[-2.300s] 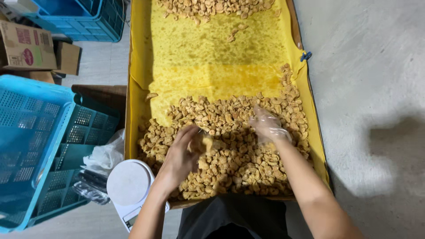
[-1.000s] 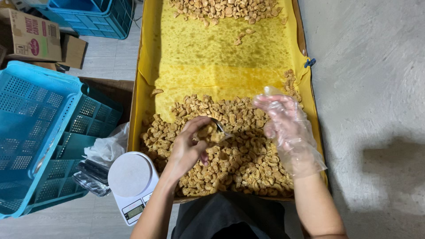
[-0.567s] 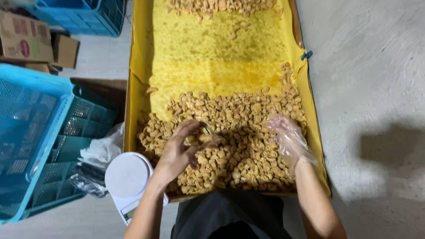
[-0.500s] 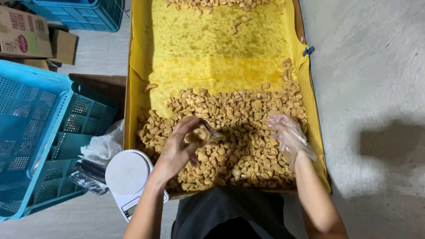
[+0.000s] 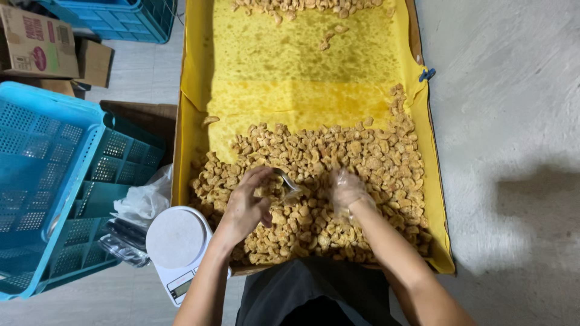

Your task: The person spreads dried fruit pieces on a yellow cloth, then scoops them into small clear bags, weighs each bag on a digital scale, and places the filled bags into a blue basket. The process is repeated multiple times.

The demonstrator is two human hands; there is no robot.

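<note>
the long tray point(image 5: 193, 121), lined with yellow sheeting, runs away from the person, and everything else is placed by it. at the tray's near end lies a thick heap of golden fried pieces point(image 5: 338, 169); the middle stretch is bare, oil-stained yellow liner, and a thinner scatter of the same pieces sits at the far end.

the left hand point(image 5: 246, 205) rests on the near heap, left of its middle, fingers curled around a small clear bag point(image 5: 289, 184) whose mouth points toward the other hand — its grip is closed on the bag's edge. the right hand point(image 5: 347, 190), covered in a thin transparent glove, is pressed into the heap just right of the bag, fingers bunched narrow among the pieces; whether it has any in its grasp cannot be told.

just off the tray's near left corner stands a round white kitchen scale point(image 5: 177, 238), with crumpled plastic bags point(image 5: 142, 199) beside it. further left of the tray sit stacked blue crates point(image 5: 54, 175), and beyond them, level with the tray's far end, a cardboard box point(image 5: 37, 42). to the tray's right is bare grey floor point(image 5: 513, 121).
</note>
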